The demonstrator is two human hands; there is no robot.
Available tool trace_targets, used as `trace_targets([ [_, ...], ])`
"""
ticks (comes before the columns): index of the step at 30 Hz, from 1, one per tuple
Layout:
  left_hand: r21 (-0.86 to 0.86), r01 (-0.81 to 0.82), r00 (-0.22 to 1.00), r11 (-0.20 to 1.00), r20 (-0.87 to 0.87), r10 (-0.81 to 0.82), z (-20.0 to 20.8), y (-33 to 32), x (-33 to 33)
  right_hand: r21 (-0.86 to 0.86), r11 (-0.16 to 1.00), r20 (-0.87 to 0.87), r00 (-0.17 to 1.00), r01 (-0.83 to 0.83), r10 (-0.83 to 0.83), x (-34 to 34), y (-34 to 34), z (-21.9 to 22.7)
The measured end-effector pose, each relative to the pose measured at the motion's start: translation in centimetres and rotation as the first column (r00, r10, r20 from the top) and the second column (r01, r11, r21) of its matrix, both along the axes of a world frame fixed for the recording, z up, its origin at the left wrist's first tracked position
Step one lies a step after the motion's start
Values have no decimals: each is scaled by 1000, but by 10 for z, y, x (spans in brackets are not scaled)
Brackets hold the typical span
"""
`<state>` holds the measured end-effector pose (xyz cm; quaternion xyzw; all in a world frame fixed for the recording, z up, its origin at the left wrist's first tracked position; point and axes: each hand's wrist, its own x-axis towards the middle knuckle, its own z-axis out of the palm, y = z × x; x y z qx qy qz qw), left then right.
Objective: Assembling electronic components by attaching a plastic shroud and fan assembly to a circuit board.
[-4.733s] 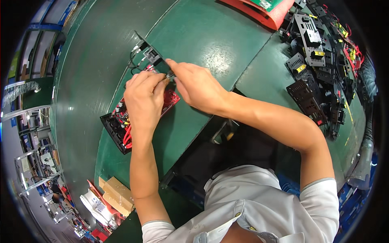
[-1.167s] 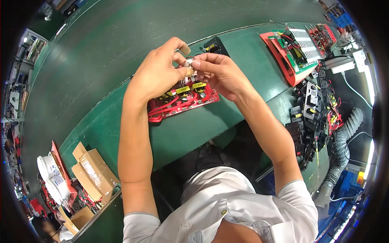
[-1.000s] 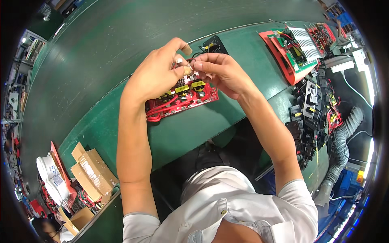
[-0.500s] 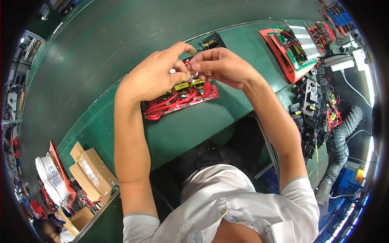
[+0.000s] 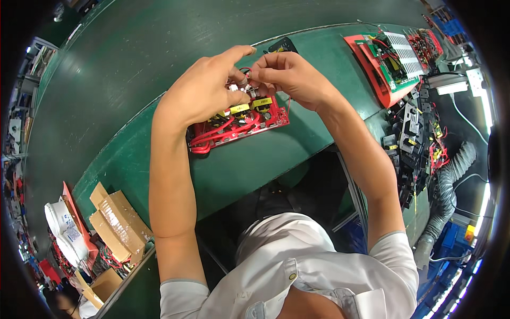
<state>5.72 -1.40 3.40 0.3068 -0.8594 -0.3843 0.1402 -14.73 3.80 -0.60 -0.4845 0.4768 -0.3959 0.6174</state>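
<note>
Over the red circuit board (image 5: 279, 119) on the green table (image 5: 239, 165), the right hand (image 5: 295, 80) is seemingly pinching a red wire (image 5: 244, 69), the left hand (image 5: 201, 91) arching, fingers apart. Wiring is apparently being handled, calling for steady fingertips.

Lower left, brown cardboard (image 5: 122, 220) near a white rounded object (image 5: 65, 231) — far right, 1 grey ribbed hose (image 5: 445, 196).

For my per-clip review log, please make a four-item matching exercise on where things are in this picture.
1. Red circuit board with yellow-wrapped components
2. Larger brown cardboard box
3. Grey corrugated flexible hose
4. Silver slotted plate

A. Upper right
B. Lower left
C. Partly covered by the left hand
D. Lower right, beyond the dark parts

Pairs: 1-C, 2-B, 3-D, 4-A
</note>
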Motion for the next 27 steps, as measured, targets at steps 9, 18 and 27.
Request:
trace_targets([
  [9, 19, 44, 999, 999, 29, -45, 2, -1, -3, -14, 985, -84, 981, -175, 173, -7, 1, 12],
  [18, 3, 122, 991, 993, 56, -122, -3, -1, -4, 70, 950, -238, 919, -306, 313, -5, -7, 19],
  [27, -59, 3, 998, 998, 62, 1, -6, -7, -6, -201, 977, -356, 934, -67, -9, -5, -5, -2],
])
